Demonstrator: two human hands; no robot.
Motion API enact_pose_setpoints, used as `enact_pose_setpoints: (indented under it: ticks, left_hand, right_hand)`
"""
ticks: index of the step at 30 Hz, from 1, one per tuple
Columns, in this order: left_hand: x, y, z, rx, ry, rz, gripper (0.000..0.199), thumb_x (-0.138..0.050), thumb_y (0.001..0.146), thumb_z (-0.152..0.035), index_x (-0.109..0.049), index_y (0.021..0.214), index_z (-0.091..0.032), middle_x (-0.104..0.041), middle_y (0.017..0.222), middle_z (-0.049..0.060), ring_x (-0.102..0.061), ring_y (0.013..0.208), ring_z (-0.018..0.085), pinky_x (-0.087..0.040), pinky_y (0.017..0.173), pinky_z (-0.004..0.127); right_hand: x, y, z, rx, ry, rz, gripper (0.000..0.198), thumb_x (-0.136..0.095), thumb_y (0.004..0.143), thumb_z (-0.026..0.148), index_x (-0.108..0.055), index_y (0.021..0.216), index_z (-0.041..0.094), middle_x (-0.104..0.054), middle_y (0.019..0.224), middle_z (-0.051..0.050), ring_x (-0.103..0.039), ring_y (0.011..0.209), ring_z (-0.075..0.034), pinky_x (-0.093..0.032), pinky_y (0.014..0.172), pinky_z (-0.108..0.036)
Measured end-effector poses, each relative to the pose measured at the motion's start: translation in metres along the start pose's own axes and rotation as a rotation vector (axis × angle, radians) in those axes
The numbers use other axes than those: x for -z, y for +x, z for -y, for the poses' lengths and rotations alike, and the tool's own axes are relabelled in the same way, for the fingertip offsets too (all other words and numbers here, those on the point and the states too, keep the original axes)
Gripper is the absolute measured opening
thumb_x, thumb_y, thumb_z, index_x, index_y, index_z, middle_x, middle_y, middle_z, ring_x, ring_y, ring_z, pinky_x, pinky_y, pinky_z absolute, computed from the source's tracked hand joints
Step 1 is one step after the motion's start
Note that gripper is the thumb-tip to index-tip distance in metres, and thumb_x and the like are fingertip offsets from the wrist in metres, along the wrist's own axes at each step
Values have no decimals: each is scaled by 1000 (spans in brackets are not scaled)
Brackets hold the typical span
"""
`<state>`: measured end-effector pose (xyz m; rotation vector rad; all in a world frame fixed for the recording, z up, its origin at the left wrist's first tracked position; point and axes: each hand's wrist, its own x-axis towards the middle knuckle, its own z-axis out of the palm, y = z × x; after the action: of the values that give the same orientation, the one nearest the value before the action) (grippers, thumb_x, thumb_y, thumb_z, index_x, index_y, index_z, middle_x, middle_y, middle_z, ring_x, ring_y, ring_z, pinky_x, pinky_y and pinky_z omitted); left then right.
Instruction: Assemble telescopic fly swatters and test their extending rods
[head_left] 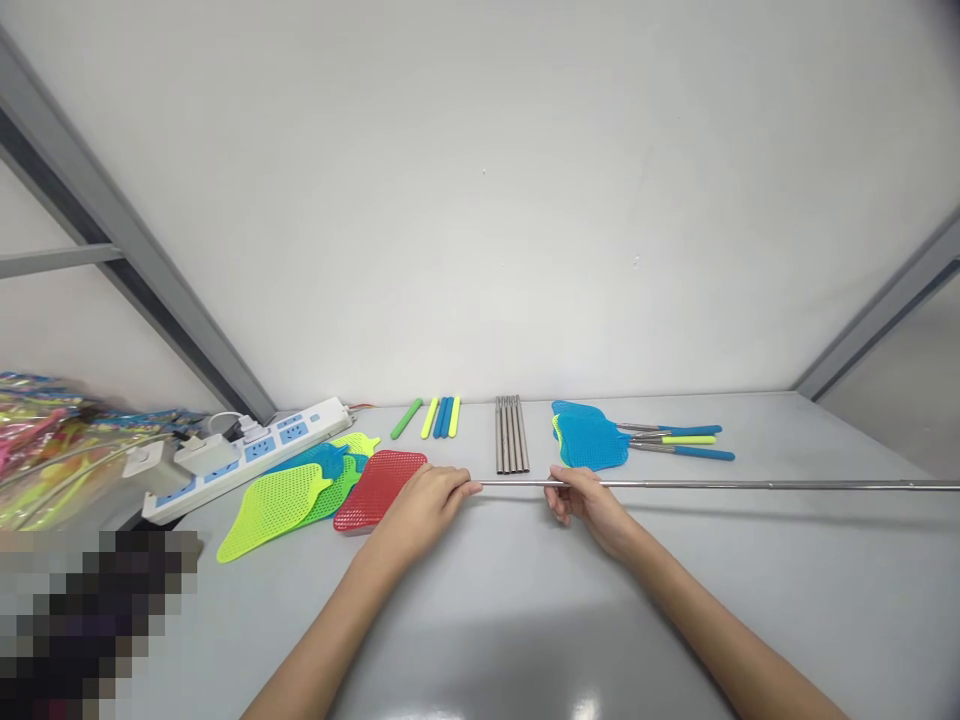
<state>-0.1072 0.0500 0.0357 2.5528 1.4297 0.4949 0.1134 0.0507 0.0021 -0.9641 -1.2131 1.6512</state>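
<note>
My left hand [429, 505] is closed over the narrow end of a red fly swatter head [384, 488]; its fingers hide the place where head and rod meet. From those fingertips a thin telescopic metal rod [697, 485], pulled out long, runs level to the right edge of the view. My right hand [589, 502] pinches this rod between thumb and fingers, a short way right of the left hand. Close to the left forearm lie loose yellow-green [277, 507], green and blue swatter heads, overlapping.
Several retracted metal rods [512, 435] lie side by side behind the hands. Left of them are green, yellow and blue handle grips [442, 418]. Blue swatters with handles [592, 440] are stacked at right. A white power strip [255, 455] and plastic-wrapped bundles [52, 450] sit left.
</note>
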Motion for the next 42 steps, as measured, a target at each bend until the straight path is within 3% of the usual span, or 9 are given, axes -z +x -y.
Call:
enact_pose_setpoints:
  ticks: [11, 42]
  left_hand:
    - [2, -2, 0, -49, 103, -7, 37, -22, 85, -35, -41, 58, -19, -50, 56, -1, -45, 52, 13, -30, 55, 24]
    - [-7, -1, -9, -47, 284, 0, 35, -23, 86, -33, -43, 62, -18, -54, 60, 1, -47, 55, 14, -29, 55, 26]
  right_hand:
    - [-1, -2, -5, -64, 33, 200, 45, -32, 78, 43, -55, 55, 12, -48, 51, -3, -42, 45, -10, -31, 46, -24]
    - [-1, -3, -3, -114, 92, 243, 48, -26, 80, 43, -53, 57, 11, -48, 54, -4, -45, 45, -10, -33, 47, -24]
